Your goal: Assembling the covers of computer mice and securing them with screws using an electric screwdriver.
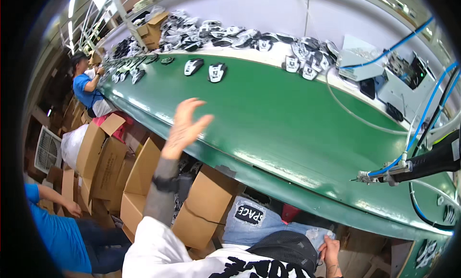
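My left hand (pixel 185 127) is raised over the near edge of the green conveyor belt (pixel 273 103), open, its thumb and fingers apart and nothing in it. Beyond its fingertips, two black-and-white plastic shells lie on the belt: the left shell (pixel 194 67) and the right shell (pixel 217 72). A gap separates the hand from both. Down by my right thigh, my right hand (pixel 330 253) rests next to the blue jeans (pixel 273 225). Its fingers are curled in, and I see nothing in them.
A white ledge behind the belt carries heaped shells (pixel 247 38). At right, a black-handled tool with a metal tip (pixel 384 174) and blue hoses reaches over the belt. Open cardboard boxes (pixel 204 206) stand at left, near one person (pixel 60 237); another person (pixel 89 86) works farther along.
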Available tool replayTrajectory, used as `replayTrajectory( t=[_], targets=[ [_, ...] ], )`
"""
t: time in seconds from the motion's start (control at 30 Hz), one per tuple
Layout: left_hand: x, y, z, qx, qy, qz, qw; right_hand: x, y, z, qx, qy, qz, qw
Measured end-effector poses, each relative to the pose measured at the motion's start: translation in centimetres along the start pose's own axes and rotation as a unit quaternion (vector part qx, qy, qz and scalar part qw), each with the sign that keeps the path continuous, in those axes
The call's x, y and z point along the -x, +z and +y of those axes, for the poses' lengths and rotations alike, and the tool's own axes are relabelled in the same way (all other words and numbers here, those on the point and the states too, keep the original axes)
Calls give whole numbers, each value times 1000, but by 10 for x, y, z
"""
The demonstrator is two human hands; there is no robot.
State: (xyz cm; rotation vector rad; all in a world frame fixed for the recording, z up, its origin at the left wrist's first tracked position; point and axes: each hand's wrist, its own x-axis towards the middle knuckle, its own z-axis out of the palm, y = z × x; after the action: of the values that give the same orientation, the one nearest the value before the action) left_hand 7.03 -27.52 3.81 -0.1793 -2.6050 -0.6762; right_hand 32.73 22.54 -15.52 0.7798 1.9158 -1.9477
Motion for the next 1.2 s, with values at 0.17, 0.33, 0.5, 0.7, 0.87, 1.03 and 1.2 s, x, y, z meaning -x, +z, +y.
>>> replayTrajectory(
  t=[0.17,0.33,0.5,0.7,0.87,1.03,1.2],
  targets=[
    [-66,62,91,32,185,-216,958,-2,-1,-15,40,40,-19,998],
    [-92,126,136,62,227,-304,923,-13,-7,9,11,70,-37,997],
    [-75,212,87,-15,238,-234,942,3,-9,-8,-54,23,-38,998],
    [-75,162,146,-52,347,-273,896,7,0,-9,-73,21,-18,997],
    [-75,154,144,-67,379,-270,883,-6,0,-9,-52,20,-41,998],
    [-67,146,157,-98,353,-311,877,-5,-8,-12,-43,18,-46,998],
    [-60,143,161,-92,352,-316,876,-2,-6,-13,-38,18,-38,998]
  ],
)
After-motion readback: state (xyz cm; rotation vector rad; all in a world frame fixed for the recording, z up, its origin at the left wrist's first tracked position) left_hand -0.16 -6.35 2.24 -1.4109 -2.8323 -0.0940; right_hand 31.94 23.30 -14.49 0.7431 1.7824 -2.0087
